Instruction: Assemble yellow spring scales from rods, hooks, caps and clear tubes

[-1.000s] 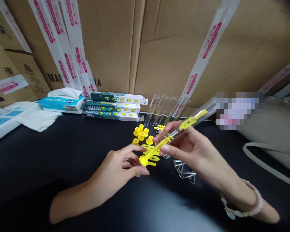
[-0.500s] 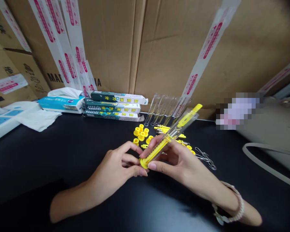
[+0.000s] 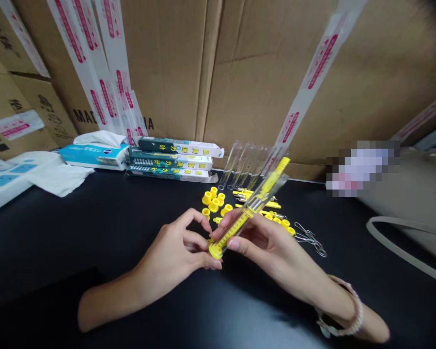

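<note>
My right hand (image 3: 267, 242) is closed around a tubular spring scale (image 3: 240, 220), a clear tube with a yellow scale strip inside. It leans up to the right, with its yellow capped end low and toward me. My left hand (image 3: 183, 247) curls at that lower end, thumb and fingertips around the yellow cap; what its inner fingers touch is partly hidden. Beyond the hands lie several loose yellow caps (image 3: 214, 205), yellow strips with metal springs (image 3: 257, 198), and bent wire hooks (image 3: 310, 240). Several clear tubes (image 3: 245, 167) lean at the back.
Printed narrow boxes (image 3: 174, 162) are stacked behind, left of the tubes. A blue tissue pack (image 3: 92, 156), a loose tissue (image 3: 63, 180) and a white power strip (image 3: 12, 179) are at the left. Large cardboard boxes (image 3: 163, 63) wall the back; a grey bag (image 3: 410, 194) stands right.
The spring scale has tilted slightly more upright and rolled, so its printed marks now face me. My right hand turned with it; the left stays at the capped end.
</note>
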`<state>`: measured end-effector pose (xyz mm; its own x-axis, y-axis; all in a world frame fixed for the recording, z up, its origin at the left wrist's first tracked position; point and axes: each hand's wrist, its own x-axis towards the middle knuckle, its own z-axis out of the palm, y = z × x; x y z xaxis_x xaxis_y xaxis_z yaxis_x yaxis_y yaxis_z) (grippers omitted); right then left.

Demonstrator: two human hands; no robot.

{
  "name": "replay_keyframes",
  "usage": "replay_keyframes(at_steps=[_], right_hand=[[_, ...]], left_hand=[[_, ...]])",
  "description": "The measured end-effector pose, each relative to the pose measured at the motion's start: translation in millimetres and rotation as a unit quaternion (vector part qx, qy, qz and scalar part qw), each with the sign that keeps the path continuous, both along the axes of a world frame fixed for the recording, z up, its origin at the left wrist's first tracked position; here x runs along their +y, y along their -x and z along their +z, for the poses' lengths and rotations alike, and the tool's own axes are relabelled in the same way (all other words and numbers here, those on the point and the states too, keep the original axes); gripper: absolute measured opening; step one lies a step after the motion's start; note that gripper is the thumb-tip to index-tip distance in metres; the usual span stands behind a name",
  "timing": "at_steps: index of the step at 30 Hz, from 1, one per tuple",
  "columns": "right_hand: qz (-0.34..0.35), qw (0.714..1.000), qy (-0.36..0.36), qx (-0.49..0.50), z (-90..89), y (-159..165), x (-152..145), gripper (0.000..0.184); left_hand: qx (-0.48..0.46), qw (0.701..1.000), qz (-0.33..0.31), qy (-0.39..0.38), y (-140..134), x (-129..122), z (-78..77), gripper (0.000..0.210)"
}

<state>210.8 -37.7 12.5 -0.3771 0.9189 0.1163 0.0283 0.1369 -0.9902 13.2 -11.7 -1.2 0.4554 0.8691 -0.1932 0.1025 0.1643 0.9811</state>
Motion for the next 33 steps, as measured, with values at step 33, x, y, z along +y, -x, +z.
replay_keyframes(at_steps=[33], right_hand=[[-0.023,0.999,-0.023,-0.022,11.6,-2,1,0.014]], left_hand=[[-0.017,0.998,-0.040,0.036,2,3,0.3,0.051]])
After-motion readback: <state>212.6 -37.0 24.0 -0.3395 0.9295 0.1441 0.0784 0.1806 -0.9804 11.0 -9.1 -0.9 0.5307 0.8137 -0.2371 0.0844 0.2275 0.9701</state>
